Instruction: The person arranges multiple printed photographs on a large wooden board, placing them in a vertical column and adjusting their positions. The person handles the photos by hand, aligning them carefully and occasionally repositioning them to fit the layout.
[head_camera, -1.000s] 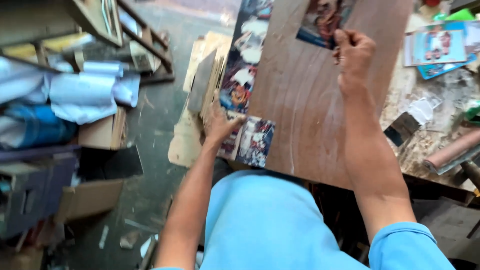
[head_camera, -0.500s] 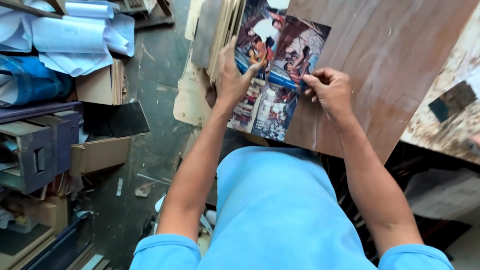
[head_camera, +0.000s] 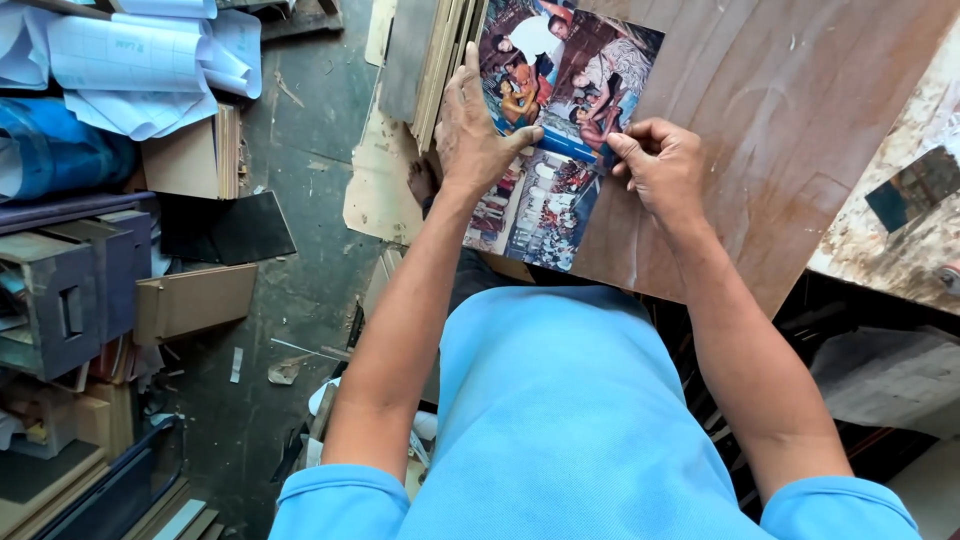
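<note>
A large brown wooden board (head_camera: 790, 130) lies tilted across my lap. On its left part lie colourful printed pictures, an upper picture (head_camera: 580, 70) overlapping a lower picture (head_camera: 535, 215). My left hand (head_camera: 475, 125) presses flat on the left edge of the upper picture, thumb on the print. My right hand (head_camera: 660, 165) pinches that picture's lower right corner between thumb and fingers. I wear a light blue shirt.
Thin wooden sheets (head_camera: 435, 60) lean at the board's left edge. On the floor to the left are rolled white papers (head_camera: 140, 70), blue material (head_camera: 50, 150), grey boxes (head_camera: 75, 290) and cardboard pieces (head_camera: 195, 300). A stained worktop (head_camera: 900, 220) stands at right.
The view has tilted down and closer. My right hand came down from the board's top edge to the picture's lower corner. My left hand shifted up onto the upper picture.
</note>
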